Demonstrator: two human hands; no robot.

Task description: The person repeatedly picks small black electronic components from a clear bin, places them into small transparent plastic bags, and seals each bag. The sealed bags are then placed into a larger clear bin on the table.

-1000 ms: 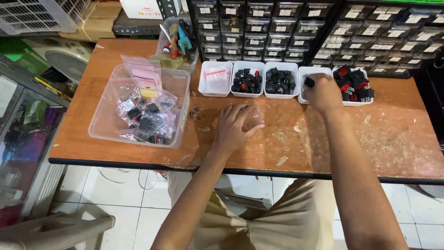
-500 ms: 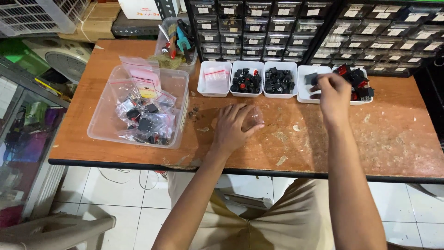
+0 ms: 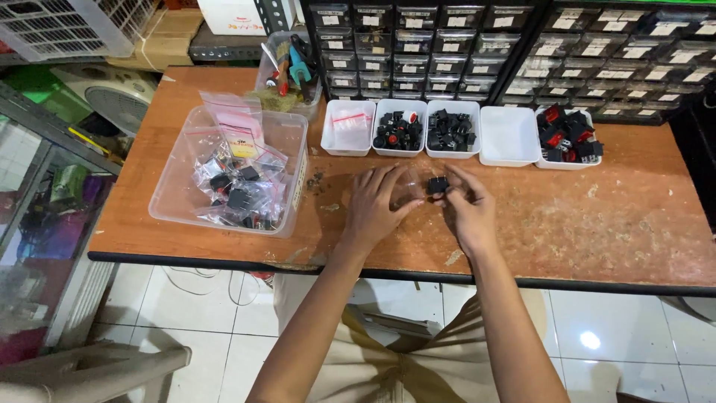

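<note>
Over the worktop (image 3: 597,224), the right hand (image 3: 464,213) pinched a small black switch (image 3: 438,183) in closed fingers, while the left hand (image 3: 377,205) lay loosely spread beside it, steadying a barely visible clear bag.

Small black switch (image 3: 438,183) (between fingers)

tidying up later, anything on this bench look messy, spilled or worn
Yes. Small dark crumbs of debris lie loose on the wooden table beside the clear tub of bagged parts. The tabletop is scuffed, with pale chipped patches near its front edge. The white trays look orderly.
</note>
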